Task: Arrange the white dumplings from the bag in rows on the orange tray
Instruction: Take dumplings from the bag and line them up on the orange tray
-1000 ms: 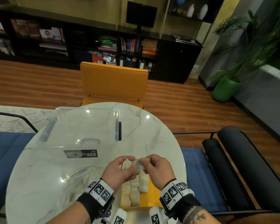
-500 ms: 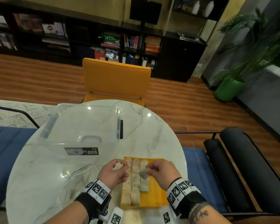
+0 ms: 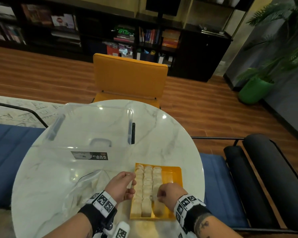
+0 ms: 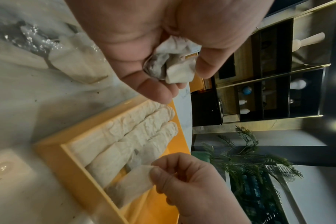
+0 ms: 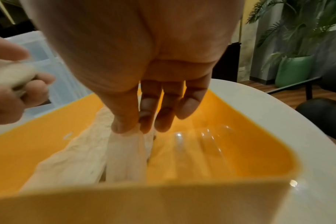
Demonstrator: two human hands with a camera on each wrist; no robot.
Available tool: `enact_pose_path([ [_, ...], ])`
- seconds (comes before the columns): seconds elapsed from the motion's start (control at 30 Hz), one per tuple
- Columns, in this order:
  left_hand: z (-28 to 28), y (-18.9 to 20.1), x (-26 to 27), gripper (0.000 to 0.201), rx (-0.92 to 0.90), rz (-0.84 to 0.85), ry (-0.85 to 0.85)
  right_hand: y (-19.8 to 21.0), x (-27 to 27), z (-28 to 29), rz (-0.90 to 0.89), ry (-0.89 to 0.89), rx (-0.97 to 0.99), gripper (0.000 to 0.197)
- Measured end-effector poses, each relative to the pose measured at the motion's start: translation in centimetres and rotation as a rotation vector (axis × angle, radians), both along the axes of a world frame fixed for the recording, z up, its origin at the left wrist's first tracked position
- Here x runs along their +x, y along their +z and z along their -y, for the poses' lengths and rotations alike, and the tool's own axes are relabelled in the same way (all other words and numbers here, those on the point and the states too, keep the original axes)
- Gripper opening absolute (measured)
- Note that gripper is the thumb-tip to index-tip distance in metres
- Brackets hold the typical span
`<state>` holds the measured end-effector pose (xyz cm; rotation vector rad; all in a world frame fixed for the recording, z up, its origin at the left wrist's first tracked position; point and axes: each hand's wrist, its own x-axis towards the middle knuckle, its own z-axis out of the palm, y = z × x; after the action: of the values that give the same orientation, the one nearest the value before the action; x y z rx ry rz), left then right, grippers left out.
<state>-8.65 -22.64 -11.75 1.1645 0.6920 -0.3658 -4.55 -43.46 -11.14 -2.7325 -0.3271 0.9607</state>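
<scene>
An orange tray (image 3: 174, 172) (image 4: 54, 153) (image 5: 240, 136) lies on the marble table with three rows of white dumplings (image 3: 148, 184) (image 4: 136, 128) along its left side. My right hand (image 3: 167, 193) (image 4: 182, 178) (image 5: 144, 118) pinches a white dumpling (image 4: 132, 183) (image 5: 126, 154) at the near end of the third row, low in the tray. My left hand (image 3: 122, 184) (image 4: 163, 50) hovers by the tray's left edge and grips another dumpling (image 4: 175, 63) in curled fingers. The clear plastic bag (image 3: 91, 184) with more dumplings lies to the left.
A clear plastic storage box (image 3: 91, 133) stands at the table's back left, a dark pen-like object (image 3: 133, 133) beside it. The tray's right half (image 3: 172, 176) is bare. An orange chair (image 3: 130, 78) stands beyond the table; a black armrest (image 3: 258, 177) lies right.
Both hands came apart and dropped toward the tray. The right hand carried its dumpling down to the near end of the third row; the left hand moved to the tray's left edge.
</scene>
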Motion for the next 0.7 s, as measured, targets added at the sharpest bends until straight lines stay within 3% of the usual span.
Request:
enact_pose_path([
  [0.43,0.0,1.3,0.3,0.024,-0.187,-0.034,0.072,-2.1,3.1,-0.8,0.013,-0.086,0.016,0.01],
  [0.7,0.7,2.1,0.3,0.012,-0.157,0.036,0.01,-0.5,2.8,-1.0,0.113,-0.152,0.14,0.017],
])
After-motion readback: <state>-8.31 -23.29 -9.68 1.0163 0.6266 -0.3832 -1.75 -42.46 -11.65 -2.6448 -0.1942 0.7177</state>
